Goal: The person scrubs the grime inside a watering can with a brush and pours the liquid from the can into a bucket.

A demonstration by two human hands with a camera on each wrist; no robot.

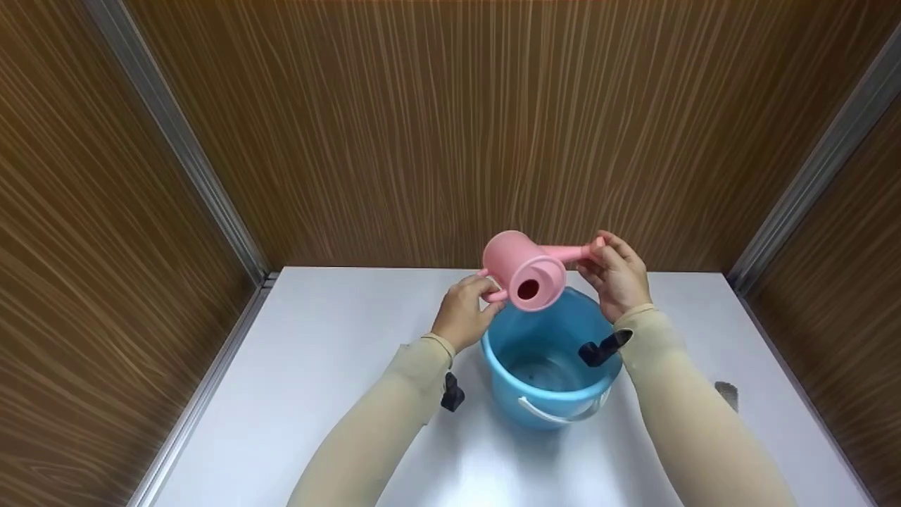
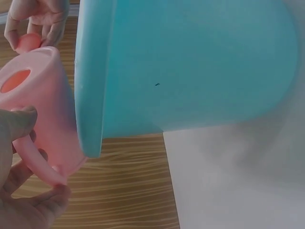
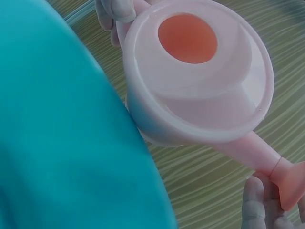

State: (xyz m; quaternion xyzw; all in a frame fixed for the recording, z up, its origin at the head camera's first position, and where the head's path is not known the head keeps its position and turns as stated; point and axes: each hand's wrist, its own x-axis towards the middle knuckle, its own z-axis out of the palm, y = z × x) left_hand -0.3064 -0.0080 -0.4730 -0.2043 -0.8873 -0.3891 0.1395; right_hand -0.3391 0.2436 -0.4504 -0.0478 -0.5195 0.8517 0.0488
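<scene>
A pink watering can (image 1: pixel 508 255) is held tilted above the back rim of a blue bucket (image 1: pixel 508 398), its top with the round opening turned toward me. My left hand (image 1: pixel 466 310) grips the can's handle (image 2: pixel 35 162), thumb on one side and fingers on the other. At the spout's end, my right hand (image 1: pixel 621 282) holds the orange-pink sprinkler head (image 3: pixel 291 185) with its fingers. The bucket stands upright on the table, its white handle (image 1: pixel 545 417) hanging down at the front. Inside, the bucket's bottom (image 1: pixel 542 373) is visible.
The white table (image 1: pixel 338 366) is bounded by a wood-grain back panel (image 1: pixel 394 141) and side panels with grey metal edges. A small dark grey object (image 1: pixel 728 394) lies at the right, partly behind the right sleeve. Black camera mounts (image 1: pixel 452 393) stick out from both wrists.
</scene>
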